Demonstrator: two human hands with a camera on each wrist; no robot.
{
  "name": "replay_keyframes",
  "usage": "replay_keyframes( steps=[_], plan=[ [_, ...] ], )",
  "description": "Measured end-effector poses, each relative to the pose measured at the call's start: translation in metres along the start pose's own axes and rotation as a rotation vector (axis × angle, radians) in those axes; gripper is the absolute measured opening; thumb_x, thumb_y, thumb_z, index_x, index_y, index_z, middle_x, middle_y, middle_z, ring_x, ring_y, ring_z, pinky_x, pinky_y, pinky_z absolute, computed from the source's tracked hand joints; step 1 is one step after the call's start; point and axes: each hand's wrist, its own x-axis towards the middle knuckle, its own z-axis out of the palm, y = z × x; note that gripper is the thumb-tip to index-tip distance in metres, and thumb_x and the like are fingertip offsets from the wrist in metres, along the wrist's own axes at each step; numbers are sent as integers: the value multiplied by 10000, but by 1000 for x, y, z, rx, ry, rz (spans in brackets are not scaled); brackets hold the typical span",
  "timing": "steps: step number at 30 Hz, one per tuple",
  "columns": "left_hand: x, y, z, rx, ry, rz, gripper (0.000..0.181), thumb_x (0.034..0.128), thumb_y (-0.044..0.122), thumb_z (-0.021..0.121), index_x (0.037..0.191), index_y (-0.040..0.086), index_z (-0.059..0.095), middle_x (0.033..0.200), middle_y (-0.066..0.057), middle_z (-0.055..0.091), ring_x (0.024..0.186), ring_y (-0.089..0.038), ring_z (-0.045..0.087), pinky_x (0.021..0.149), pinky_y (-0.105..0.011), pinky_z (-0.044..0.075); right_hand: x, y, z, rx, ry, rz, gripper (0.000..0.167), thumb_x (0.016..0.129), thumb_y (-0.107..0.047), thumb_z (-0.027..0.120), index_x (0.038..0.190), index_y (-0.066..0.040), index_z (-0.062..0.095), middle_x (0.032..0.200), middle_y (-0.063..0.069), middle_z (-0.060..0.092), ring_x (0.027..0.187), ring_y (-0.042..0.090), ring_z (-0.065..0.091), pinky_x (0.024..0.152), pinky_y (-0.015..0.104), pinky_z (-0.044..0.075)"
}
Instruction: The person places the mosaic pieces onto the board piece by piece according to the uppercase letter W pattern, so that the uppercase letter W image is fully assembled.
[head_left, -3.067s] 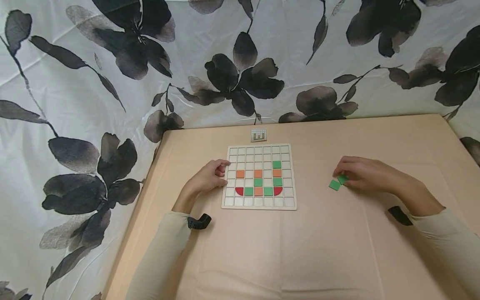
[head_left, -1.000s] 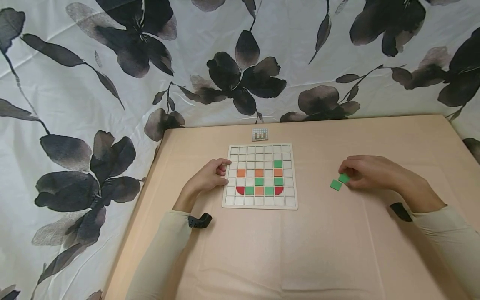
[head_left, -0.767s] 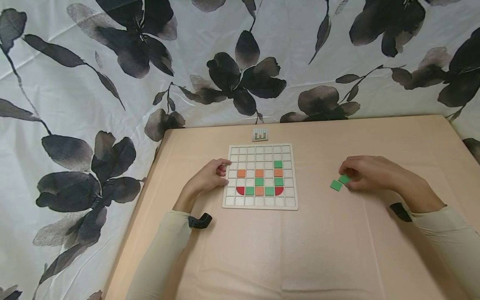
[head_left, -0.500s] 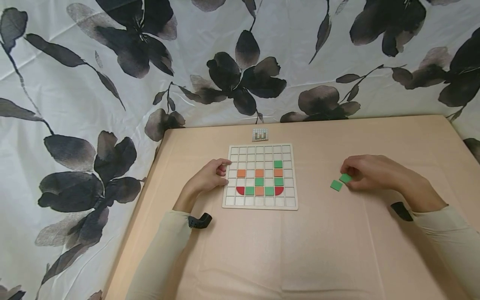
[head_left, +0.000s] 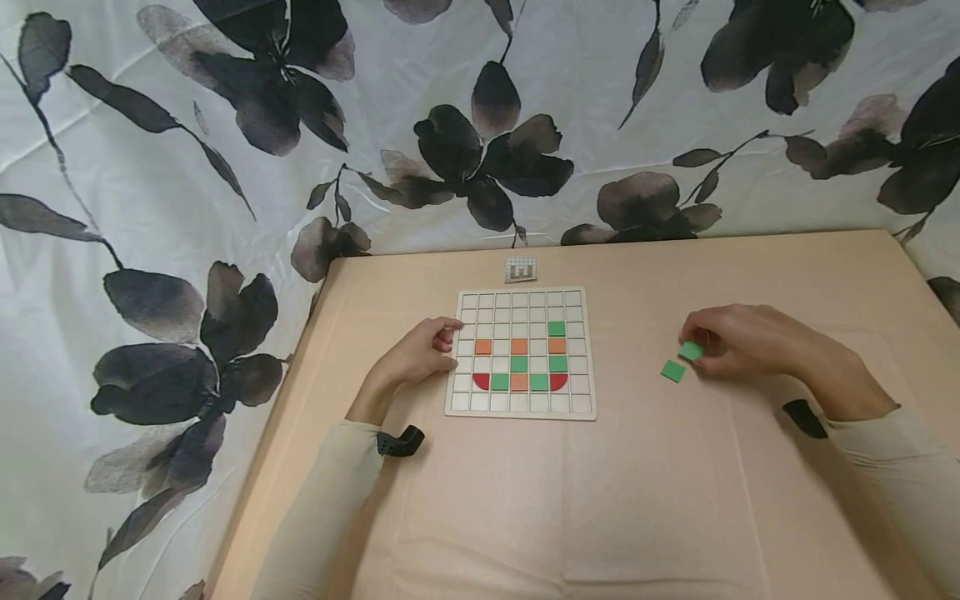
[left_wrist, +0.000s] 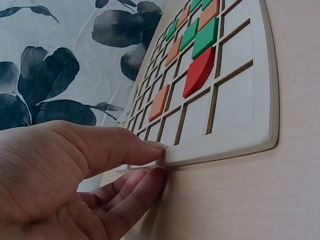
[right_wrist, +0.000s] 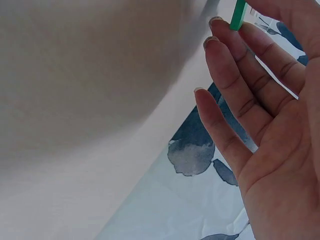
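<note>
My right hand [head_left: 738, 340] pinches a green square tile [head_left: 692, 351] between thumb and fingers, to the right of the board. In the right wrist view the tile [right_wrist: 238, 16] shows edge-on at the fingertips, with the other fingers loosely bent. A second green tile [head_left: 672, 371] lies on the table just beside it. My left hand [head_left: 411, 358] holds the left rim of the white grid board [head_left: 519, 414], with thumb and index finger on the edge. In the left wrist view the thumb [left_wrist: 117, 147] rests on the rim; the other fingers curl beside it.
Orange tiles [head_left: 519, 346], green tiles [head_left: 556, 328] and two red rounded tiles [head_left: 557, 382] sit in the board's cells. A small card with a grid picture [head_left: 521, 269] lies behind the board. Floral fabric [head_left: 450, 75] hangs behind and left of the table [head_left: 637, 500].
My right hand has shifted slightly right and raised its green tile a little, showing more of it. The second tile, the board and my left hand stay put.
</note>
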Motion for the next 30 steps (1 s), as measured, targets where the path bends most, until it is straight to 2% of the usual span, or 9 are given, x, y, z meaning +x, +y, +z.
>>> replay_keyframes(
  steps=[10, 17, 30],
  plan=[
    [0, 1, -1, 2, -2, 2, 625, 851, -82, 726, 1428, 25, 512, 1091, -117, 472, 999, -235, 488, 803, -308, 440, 3, -4, -9, 2, 19, -32, 262, 784, -212, 833, 986, -282, 681, 857, -181, 602, 799, 45, 563, 695, 313, 482],
    [0, 1, 0, 12, 4, -3, 620, 854, -73, 729, 1426, 39, 518, 1092, -116, 469, 1003, -237, 481, 798, -314, 433, 6, -5, -10, -5, 61, -63, 273, 763, -200, 836, 966, -290, 678, 834, -184, 596, 777, 40, 562, 675, 286, 476],
    [-1, 2, -1, 9, 4, -11, 613, 859, -67, 730, 1424, 46, 522, 1095, -114, 469, 1011, -243, 478, 801, -318, 433, 19, -14, -17, 6, 85, -133, 261, 791, -237, 828, 976, -314, 661, 837, -195, 572, 781, 26, 554, 673, 271, 462]
  ],
)
